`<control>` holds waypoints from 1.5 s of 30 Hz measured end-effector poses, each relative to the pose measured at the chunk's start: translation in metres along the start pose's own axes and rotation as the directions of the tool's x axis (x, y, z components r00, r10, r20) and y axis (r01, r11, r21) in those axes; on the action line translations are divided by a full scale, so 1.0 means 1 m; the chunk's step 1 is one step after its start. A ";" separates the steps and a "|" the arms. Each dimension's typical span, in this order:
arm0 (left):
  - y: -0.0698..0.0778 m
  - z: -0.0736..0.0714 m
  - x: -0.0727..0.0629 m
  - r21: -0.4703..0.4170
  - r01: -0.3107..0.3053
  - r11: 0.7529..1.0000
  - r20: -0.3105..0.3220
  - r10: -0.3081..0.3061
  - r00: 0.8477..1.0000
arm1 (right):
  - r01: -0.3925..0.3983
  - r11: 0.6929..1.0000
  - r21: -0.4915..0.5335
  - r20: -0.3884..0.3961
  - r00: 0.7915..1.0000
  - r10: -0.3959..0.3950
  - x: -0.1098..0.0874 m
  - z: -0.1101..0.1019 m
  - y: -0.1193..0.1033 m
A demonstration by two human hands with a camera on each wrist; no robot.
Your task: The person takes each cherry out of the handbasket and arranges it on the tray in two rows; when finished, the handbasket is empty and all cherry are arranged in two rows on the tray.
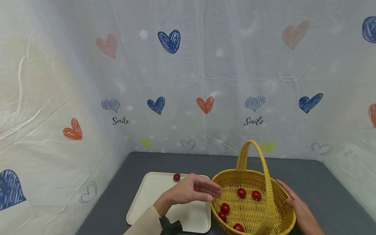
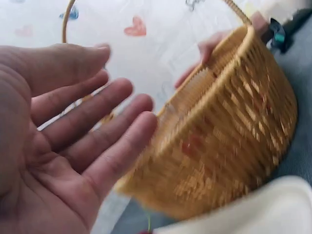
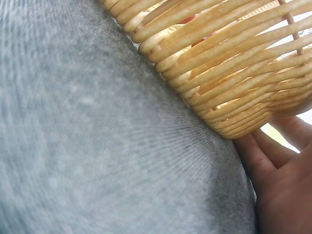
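A yellow woven basket (image 1: 283, 209) with a tall arched handle stands on the right part of the table, with several red cherries (image 1: 242, 193) lying inside. My left hand (image 1: 191, 191) is held at the basket's left rim, above the tray's right side. Its fingers are spread and loosely extended, and nothing is in the palm in the left wrist view. On the far side of the basket my right hand (image 1: 301, 209) holds the right rim, thumb at the edge and fingers along the outer wall. The right wrist view shows its fingers (image 3: 256, 158) against the weave.
Left of the basket lies a cream tray (image 1: 149, 192) with one cherry (image 1: 176, 177) near its back edge. Both rest on a dark grey table (image 1: 108, 209). A white curtain (image 1: 202, 71) printed with hearts closes off the back and sides.
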State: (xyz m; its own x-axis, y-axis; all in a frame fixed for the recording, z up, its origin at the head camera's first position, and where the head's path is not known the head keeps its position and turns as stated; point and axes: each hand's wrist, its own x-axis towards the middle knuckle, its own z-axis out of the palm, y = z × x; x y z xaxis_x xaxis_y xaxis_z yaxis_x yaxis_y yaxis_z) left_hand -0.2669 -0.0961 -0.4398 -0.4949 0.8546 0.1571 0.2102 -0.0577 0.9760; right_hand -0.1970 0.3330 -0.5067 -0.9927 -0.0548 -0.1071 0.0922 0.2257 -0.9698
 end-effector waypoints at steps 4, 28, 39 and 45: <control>0.004 0.016 0.024 0.041 0.042 0.998 0.101 -0.046 0.994 | -0.003 1.000 -0.003 -0.004 1.000 0.003 0.001 0.000 0.000; 0.001 0.079 0.103 0.744 0.129 0.655 0.244 -0.446 0.861 | -0.018 1.000 -0.004 0.016 1.000 0.018 -0.001 0.000 0.005; -0.025 0.093 0.110 0.819 0.254 0.515 -0.162 -0.216 0.963 | 0.032 0.999 0.015 0.012 0.999 -0.032 -0.003 -0.002 0.014; -0.029 0.092 0.111 0.829 0.233 0.508 -0.210 -0.103 0.972 | 0.036 0.999 -0.007 -0.004 0.999 -0.036 -0.001 -0.001 0.009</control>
State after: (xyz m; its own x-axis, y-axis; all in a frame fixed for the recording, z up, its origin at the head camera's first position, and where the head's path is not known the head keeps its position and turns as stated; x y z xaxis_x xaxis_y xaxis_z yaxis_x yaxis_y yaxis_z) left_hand -0.2504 0.0482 -0.4642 -0.6800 0.7283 0.0842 0.6906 0.5977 0.4073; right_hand -0.1948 0.3365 -0.5155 -0.9958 -0.0587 -0.0709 0.0557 0.2299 -0.9716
